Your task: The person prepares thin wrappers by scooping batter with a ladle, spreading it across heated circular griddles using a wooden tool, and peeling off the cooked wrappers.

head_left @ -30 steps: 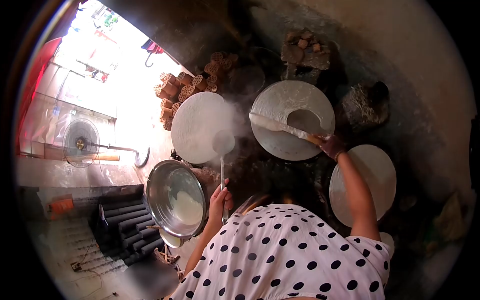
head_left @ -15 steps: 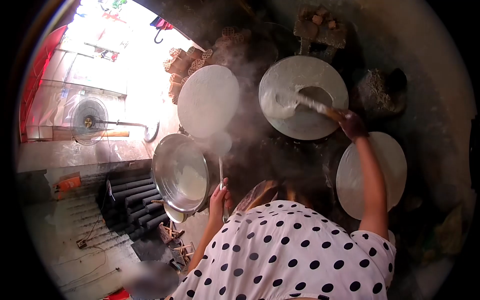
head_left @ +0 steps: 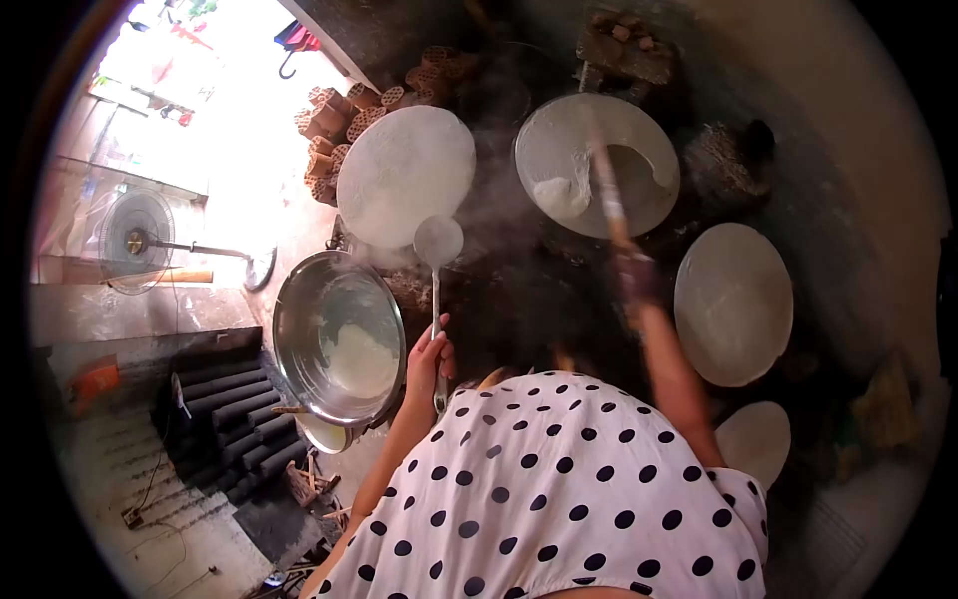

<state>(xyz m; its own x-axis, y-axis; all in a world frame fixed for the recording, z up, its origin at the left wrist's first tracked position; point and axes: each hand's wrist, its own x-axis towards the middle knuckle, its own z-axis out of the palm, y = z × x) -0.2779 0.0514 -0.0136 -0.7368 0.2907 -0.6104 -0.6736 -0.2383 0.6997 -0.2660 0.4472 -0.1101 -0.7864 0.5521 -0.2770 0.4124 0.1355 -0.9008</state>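
Observation:
My left hand [head_left: 429, 361] grips the handle of a metal ladle [head_left: 438, 242]. Its round bowl hangs over the near edge of a white-covered round griddle [head_left: 404, 170]. Smeared by motion, my right hand [head_left: 635, 280] is closed round a long flat wooden spatula [head_left: 608, 190]. The blade reaches across a second round griddle [head_left: 539, 135], where a white layer lies partly pushed aside. A soft white clump [head_left: 562, 198] sits left of the blade, and bare grey surface shows on its right. Beside my left hand is a steel basin [head_left: 286, 299] holding white batter [head_left: 359, 361].
Two more round white surfaces [head_left: 733, 304] lie at the right by my arm. Black cylindrical briquettes [head_left: 230, 419] are stacked at lower left, brown perforated ones [head_left: 349, 115] at upper left. A standing fan [head_left: 137, 242] is at far left. Steam drifts over the griddles.
My right hand has swung left and nearer my body, and the spatula now points away from me. More of the griddle's white layer is scraped off. My left hand still holds the ladle.

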